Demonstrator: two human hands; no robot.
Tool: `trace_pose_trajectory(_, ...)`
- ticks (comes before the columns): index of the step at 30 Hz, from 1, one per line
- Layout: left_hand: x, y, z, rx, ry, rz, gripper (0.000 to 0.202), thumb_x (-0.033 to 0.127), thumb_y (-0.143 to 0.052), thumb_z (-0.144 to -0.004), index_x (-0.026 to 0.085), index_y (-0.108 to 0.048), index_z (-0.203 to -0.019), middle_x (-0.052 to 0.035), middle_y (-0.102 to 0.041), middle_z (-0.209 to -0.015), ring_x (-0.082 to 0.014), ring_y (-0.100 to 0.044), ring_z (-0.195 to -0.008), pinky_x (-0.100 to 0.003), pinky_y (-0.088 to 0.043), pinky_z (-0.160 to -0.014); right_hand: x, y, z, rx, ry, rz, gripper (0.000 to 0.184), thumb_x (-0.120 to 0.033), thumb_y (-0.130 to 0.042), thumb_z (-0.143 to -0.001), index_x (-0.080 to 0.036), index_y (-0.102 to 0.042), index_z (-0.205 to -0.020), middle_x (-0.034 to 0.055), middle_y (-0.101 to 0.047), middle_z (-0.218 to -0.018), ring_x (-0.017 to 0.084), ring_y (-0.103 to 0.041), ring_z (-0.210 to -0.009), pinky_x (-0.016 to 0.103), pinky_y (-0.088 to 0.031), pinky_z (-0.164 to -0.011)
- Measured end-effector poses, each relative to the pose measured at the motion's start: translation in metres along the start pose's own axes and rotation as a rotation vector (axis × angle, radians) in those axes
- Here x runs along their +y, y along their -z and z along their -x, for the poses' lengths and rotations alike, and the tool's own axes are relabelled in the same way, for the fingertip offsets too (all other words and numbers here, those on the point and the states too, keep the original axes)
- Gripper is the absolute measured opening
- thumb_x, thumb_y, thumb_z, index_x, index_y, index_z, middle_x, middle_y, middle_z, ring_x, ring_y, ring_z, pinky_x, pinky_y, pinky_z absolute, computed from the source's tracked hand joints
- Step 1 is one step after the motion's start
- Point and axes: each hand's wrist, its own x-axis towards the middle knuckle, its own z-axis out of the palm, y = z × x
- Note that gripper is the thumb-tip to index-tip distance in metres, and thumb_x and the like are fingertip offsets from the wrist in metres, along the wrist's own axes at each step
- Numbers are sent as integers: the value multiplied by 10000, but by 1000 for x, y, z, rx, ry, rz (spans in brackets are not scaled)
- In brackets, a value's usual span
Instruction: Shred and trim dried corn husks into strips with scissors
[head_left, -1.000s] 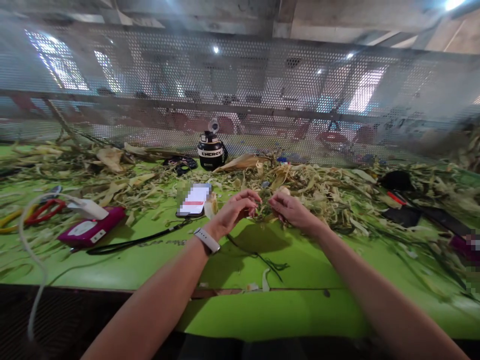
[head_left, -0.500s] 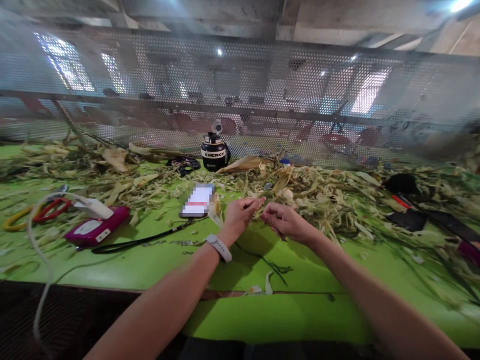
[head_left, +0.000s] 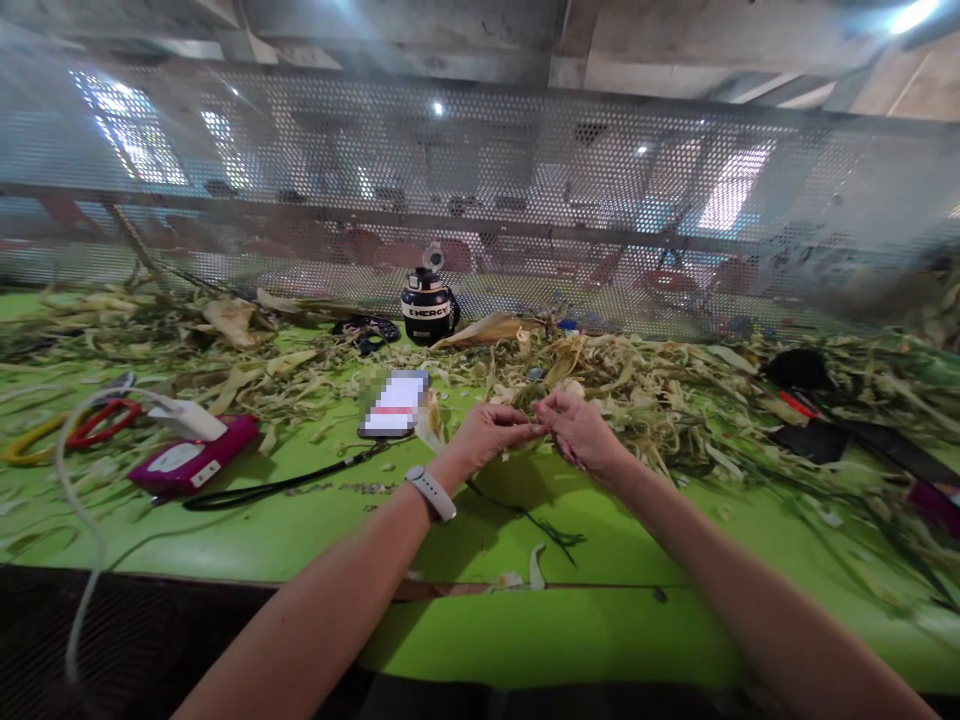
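My left hand (head_left: 491, 437) and my right hand (head_left: 579, 430) meet above the green table (head_left: 525, 630), fingertips pinched and touching or nearly so. Whatever is between the fingers is too small to make out. Just beyond them spreads a heap of dry, pale strips like corn husk (head_left: 637, 375). A pale husk piece (head_left: 430, 425) lies just left of my left hand, beside a phone (head_left: 395, 402) with a bright screen. Below my hands a thin dark green strand (head_left: 551, 535) rests on the table.
A black bottle marked ENERGY (head_left: 427, 310) stands at the back, its lid up, before a perforated metal screen (head_left: 510, 180). At left are a magenta box (head_left: 195, 460) with a white plug and cable, and red-handled scissors (head_left: 103, 420). A black item (head_left: 801, 370) lies at right.
My hands have come together; the fingertips that were slightly apart now meet. My left hand has shifted a little to the right and down. The things on the table stay where they were.
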Motion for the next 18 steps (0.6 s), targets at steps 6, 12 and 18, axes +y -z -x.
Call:
trace_pose_trajectory(6,0,0,0,17,8,26,274,384,-746,-564,122,-669,-588,40,-481,-482,-52,-326,-476,-216,-228,-471,4,0,-4,44,4,64,406,-605,-589,-683,-214,-482,-697,-114,-371,-303,58,-256,-220,186,-163,-245)
trace_pose_trajectory(12,6,10,-3,198,-46,161,136,279,-731,-583,163,-662,-597,1,-626,-677,-97,-521,-667,-214,-383,-645,-8,22,-5,29,55,260,377,-517,-683,-638,-158,-582,-696,-90,-399,-414,43,-305,-361,204,-190,-368)
trace_pose_trajectory(18,0,24,-10,357,52,312,125,256,-730,-585,165,-676,-651,-12,-663,-727,-95,-556,-693,-190,-379,-595,-9,56,-8,14,-46,184,372,-479,-712,-612,-153,-535,-593,-84,-410,-436,42,-337,-400,200,-233,-410)
